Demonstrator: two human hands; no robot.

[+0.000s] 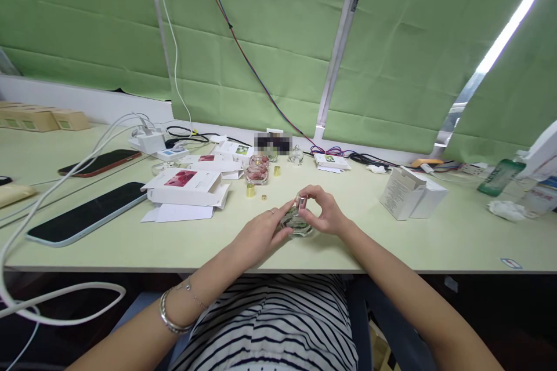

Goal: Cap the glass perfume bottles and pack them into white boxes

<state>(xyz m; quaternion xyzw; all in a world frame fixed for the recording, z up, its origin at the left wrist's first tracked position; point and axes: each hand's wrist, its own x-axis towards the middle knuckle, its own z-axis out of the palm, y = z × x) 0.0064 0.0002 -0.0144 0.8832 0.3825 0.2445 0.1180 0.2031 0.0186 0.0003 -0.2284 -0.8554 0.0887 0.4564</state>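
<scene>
A clear glass bottle (296, 226), perhaps a perfume or diffuser bottle, stands on the table close to its front edge. My left hand (261, 233) steadies it, fingers closed against its left side. On its neck is a shiny silver cap (301, 202), pinched between the thumb and fingers of my right hand (325, 212). Both hands partly cover the bottle. Beyond them are two gold caps, one nearer (250, 190) and one farther (277, 171), and a tiny gold ring (264, 197). Glass bottles with pink contents (256, 171) stand behind these.
White boxes with red pictures (185, 181) and two phones, one light-blue (89, 214), one red-edged (102, 162), lie left. White cables (56, 185) loop there. On the right are an upright carton (402, 192), crumpled tissue (507, 210) and a green bottle (500, 177).
</scene>
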